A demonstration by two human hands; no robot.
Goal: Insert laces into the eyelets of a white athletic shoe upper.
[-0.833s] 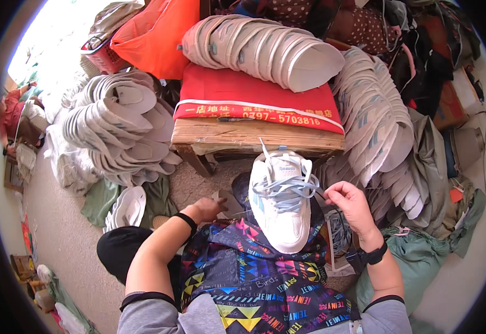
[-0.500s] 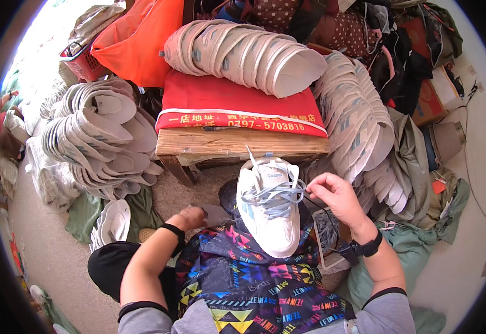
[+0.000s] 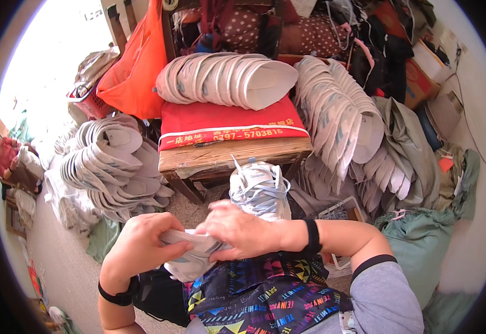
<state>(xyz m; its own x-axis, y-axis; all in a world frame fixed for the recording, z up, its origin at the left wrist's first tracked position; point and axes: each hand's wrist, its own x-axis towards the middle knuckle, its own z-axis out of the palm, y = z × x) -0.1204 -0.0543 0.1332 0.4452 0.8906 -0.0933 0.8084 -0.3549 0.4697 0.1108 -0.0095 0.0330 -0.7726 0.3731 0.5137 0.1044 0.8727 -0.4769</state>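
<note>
Over my lap, at its left side, I hold a white-grey shoe upper (image 3: 190, 266) with pale blue-grey trim. My left hand (image 3: 145, 238) grips its left edge, thumb lying across the top. Closed on the right edge of the same piece is my right hand (image 3: 240, 229), which hides part of it. Just beyond my right wrist stands a white sneaker (image 3: 260, 192) with blue-grey laces strung loosely through it; my forearm and hand cover its toe. Neither hand is seen holding a lace.
A wooden stool (image 3: 237, 155) with a red cloth (image 3: 226, 119) bears a row of nested shoe uppers (image 3: 220, 80). More stacked uppers (image 3: 106, 161) rise at left, others (image 3: 337, 111) at right. A white basket (image 3: 346, 210) and green sack (image 3: 415, 239) sit to my right.
My right hand has left the sneaker's laces and crossed leftward. Both hands now grip a shoe upper over my lap. The view has shifted.
</note>
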